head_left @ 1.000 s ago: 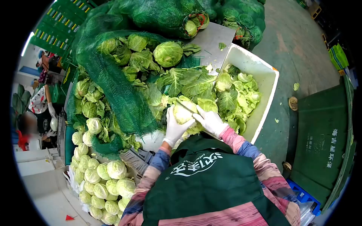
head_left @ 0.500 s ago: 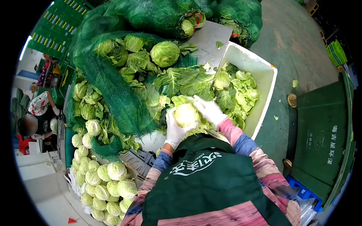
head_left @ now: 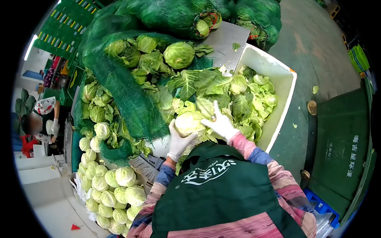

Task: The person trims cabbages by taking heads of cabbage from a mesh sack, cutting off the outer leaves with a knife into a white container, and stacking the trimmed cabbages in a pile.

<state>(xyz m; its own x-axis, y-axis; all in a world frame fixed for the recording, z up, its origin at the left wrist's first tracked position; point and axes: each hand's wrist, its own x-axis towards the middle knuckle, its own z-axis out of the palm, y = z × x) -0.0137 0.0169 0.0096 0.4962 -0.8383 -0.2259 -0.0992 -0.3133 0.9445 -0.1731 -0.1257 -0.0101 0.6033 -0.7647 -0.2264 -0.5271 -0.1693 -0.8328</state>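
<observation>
A pale green cabbage rests in my left hand, which wears a white glove and cups it from the left and below. Against the cabbage's right side is my gloved right hand, with its index finger stretched upward and the thumb side near the cabbage; something small and dark shows between its fingers, too small to name. Loose outer leaves lie just beyond both hands, and the white bin to the right holds many leaves.
Green mesh sacks of cabbages lie at the back. Trimmed cabbages are piled at the lower left. A large green waste bin stands at the right. Another person is at the far left.
The cabbage and my left hand have shifted slightly left in view. My right hand's fingers have spread, with the index finger now pointing up. Surroundings have shifted a little to the right.
</observation>
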